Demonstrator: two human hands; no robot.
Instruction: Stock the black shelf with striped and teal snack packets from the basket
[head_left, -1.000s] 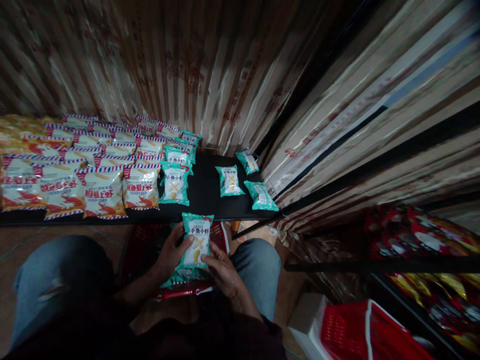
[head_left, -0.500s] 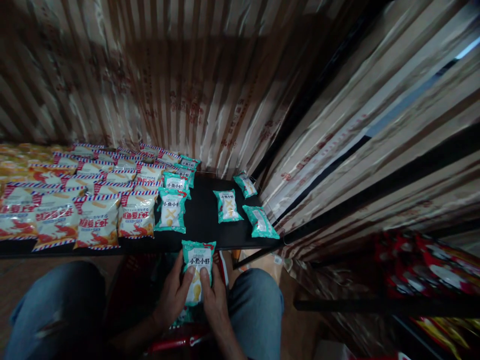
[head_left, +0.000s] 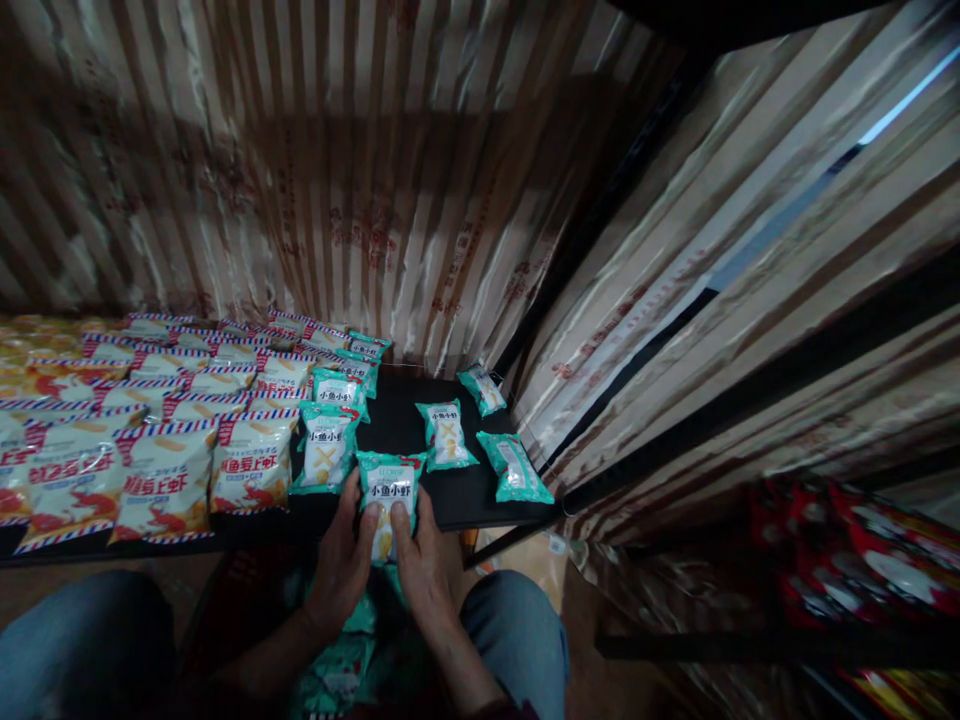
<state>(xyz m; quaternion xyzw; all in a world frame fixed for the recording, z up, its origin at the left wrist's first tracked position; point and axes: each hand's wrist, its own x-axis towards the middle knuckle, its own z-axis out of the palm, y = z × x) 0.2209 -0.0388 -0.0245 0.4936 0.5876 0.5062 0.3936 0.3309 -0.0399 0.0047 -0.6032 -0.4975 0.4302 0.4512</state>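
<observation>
Between my two hands is a teal and white snack bag (head_left: 390, 485), held upright at the front edge of the black shelf (head_left: 390, 415). My left hand (head_left: 346, 555) grips its left side with the thumb on the front. On the opposite side, my right hand (head_left: 421, 560) holds it the same way. Just behind and to the left stands a matching teal bag (head_left: 325, 450), at the front of a row of such bags. Three more lie apart on the right: one bag (head_left: 447, 435), another in the corner (head_left: 482, 388), and one face-down bag (head_left: 514, 468).
Packed rows of white, red and blue striped snack bags (head_left: 251, 465) fill the shelf's left part. Below my hands, more teal bags (head_left: 337, 665) sit between my knees. Corrugated sheeting (head_left: 360, 180) walls the back and right. A lower rack holds red packets (head_left: 862, 540).
Both hands have carried the teal snack bag forward and slightly up, to the shelf's edge. The view has shifted a little, and more teal bags show beneath my hands.
</observation>
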